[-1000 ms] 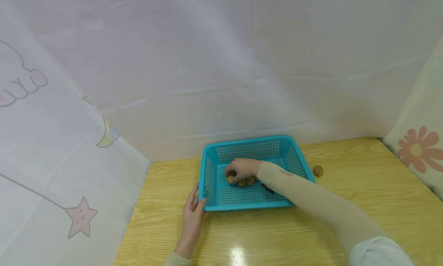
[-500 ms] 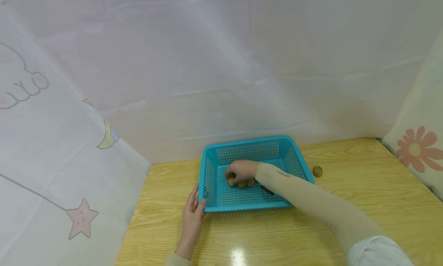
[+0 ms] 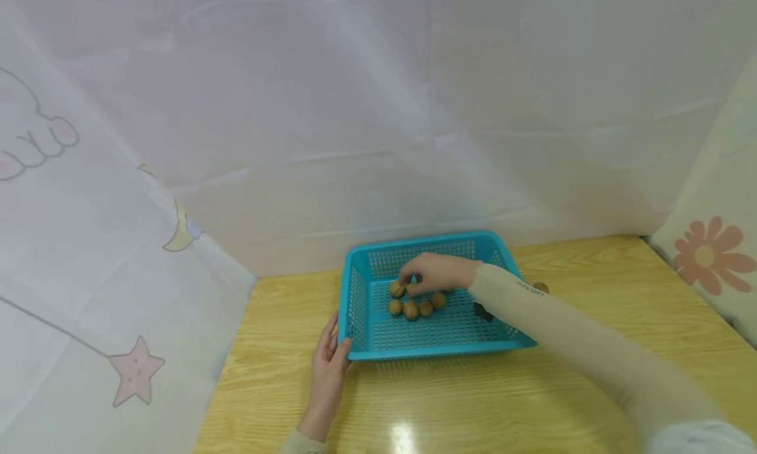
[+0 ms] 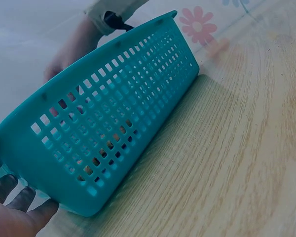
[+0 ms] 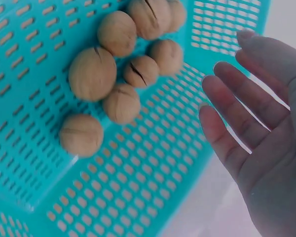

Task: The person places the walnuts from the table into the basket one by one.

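Note:
In the head view a blue plastic basket holds several walnuts, some in a short row and others behind it. My left hand grips the basket's near left corner, thumb at the rim and fingers outside; the left wrist view shows its fingertips against the corner. Over the back walnuts hovers my right hand, partly covering them. Seen from the right wrist, this hand has loosely extended fingers and nothing in its palm, with the walnuts apart from it.
One walnut lies on the wooden table outside the basket's right side, partly behind the right sleeve. A pale printed cloth hangs behind the table and along its sides.
My right hand has moved back and right from the near row of walnuts, uncovering them. The right forearm now partly hides the outside walnut. My left hand and the basket stay put.

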Action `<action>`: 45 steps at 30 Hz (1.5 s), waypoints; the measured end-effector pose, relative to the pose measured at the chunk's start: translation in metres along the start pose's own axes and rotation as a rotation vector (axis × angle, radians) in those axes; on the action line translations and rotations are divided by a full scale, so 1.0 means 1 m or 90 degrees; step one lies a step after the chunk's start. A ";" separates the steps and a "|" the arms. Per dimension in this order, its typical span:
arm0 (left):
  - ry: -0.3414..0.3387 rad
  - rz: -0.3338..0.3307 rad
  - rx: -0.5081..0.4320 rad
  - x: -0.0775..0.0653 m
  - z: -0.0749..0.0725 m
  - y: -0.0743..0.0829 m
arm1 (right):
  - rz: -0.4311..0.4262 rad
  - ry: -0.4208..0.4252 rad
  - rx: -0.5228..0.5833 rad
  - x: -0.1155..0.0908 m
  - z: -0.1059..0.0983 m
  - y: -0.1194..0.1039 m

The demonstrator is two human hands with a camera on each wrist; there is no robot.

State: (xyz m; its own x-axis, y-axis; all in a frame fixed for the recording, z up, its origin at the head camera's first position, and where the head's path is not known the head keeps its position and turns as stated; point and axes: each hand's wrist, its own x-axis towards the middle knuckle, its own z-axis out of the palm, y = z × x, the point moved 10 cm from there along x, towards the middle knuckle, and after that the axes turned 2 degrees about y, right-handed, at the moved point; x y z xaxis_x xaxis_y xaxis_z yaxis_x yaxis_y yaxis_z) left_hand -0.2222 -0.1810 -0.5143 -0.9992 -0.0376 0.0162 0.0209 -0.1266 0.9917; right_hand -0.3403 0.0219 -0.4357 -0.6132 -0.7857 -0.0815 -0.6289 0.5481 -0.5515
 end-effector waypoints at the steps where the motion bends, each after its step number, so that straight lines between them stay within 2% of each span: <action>1: 0.003 -0.002 -0.002 0.000 0.000 0.000 | -0.003 0.005 -0.007 -0.005 -0.005 -0.002; 7: 0.006 -0.004 -0.009 0.000 -0.001 0.001 | -0.018 0.051 -0.025 -0.038 -0.035 -0.006; 11: 0.002 0.002 -0.008 0.001 0.000 0.002 | -0.033 0.103 -0.060 -0.062 -0.055 -0.006; 15: 0.001 0.001 -0.008 0.001 0.000 0.001 | -0.030 0.136 -0.076 -0.087 -0.065 0.003; 22: 0.003 -0.005 -0.008 0.003 -0.002 -0.001 | 0.010 0.154 -0.053 -0.132 -0.067 0.029; 29: 0.001 -0.008 -0.001 0.002 -0.003 -0.002 | 0.083 0.211 -0.013 -0.183 -0.073 0.059; 32: -0.003 -0.007 -0.002 0.002 -0.002 -0.001 | 0.097 0.225 -0.007 -0.201 -0.073 0.072; 39: -0.005 -0.008 -0.004 0.002 -0.002 0.000 | 0.133 0.245 -0.017 -0.232 -0.059 0.111; 45: -0.004 -0.008 -0.002 0.001 -0.002 -0.002 | 0.153 0.255 -0.039 -0.241 -0.040 0.140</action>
State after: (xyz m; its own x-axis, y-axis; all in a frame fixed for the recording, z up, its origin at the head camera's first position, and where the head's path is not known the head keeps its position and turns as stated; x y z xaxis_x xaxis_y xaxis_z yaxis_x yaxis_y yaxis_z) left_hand -0.2236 -0.1830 -0.5161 -0.9995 -0.0300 0.0053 0.0092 -0.1296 0.9915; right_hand -0.2999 0.2992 -0.4596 -0.8735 -0.4685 0.1322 -0.4661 0.7266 -0.5047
